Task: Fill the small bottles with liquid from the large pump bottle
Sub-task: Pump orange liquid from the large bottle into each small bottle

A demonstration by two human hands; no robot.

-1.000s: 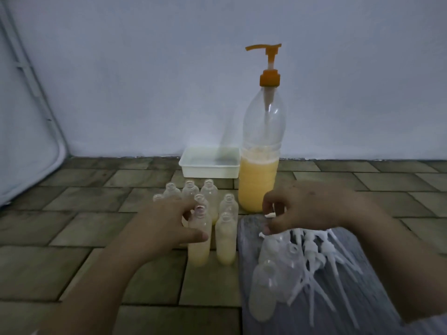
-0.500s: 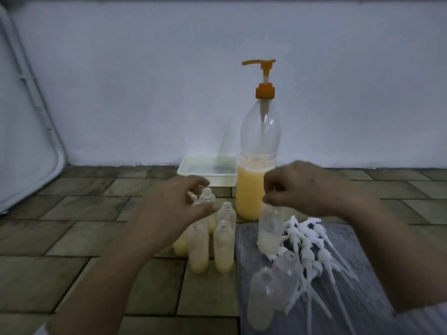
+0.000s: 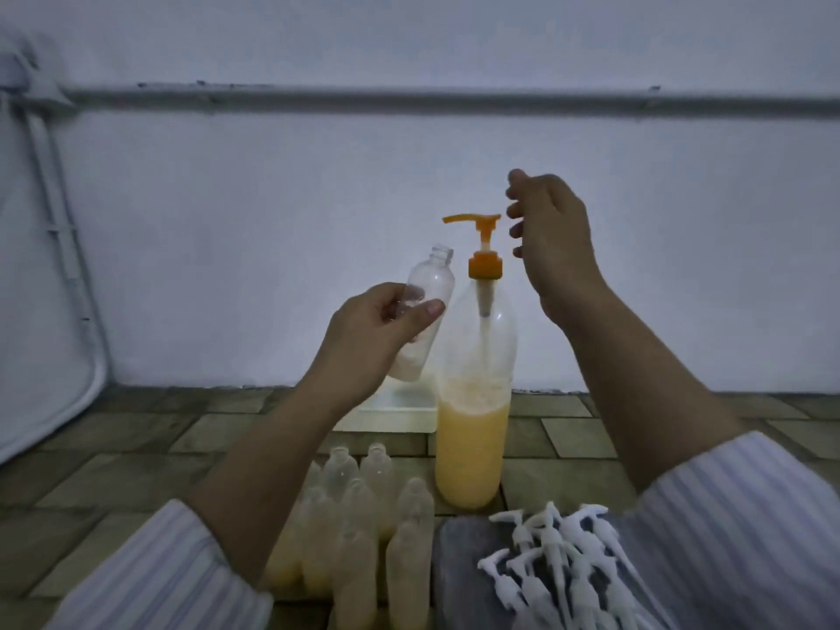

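Your left hand point(image 3: 379, 331) now holds a small bottle point(image 3: 425, 306) up in the air. Your fingers and thumb wrap round its lower half. The bottle tilts a little, with its open neck up and near the spout of the pump bottle point(image 3: 475, 402), but not under it. It has a bit of pale liquid at the bottom. Half a second ago your right hand held this bottle, low over the gray mat point(image 3: 459, 552). Now it is in your other hand and much higher.

Your right hand point(image 3: 547, 234) is up too. It is just right of the orange pump head point(image 3: 475, 219), and it holds nothing. Its fingers are loosely bent, and the tips are close to the end of the pump head. You cannot tell if they touch it. Before, this hand was down by the mat, gripping the bottle neck.

The pump bottle stands on the tiled floor point(image 3: 113, 447). It is about half full of yellow liquid. A white tray point(image 3: 400, 416) sits behind it, by the wall.

The filled bottles point(image 3: 363, 529) stand in a bunch on the floor, below your left arm. They are left of the mat. White pump tops point(image 3: 554, 557) lie in a pile on the mat.

The view has tipped up since before, so more wall shows, and a pipe point(image 3: 409, 100) runs across it.
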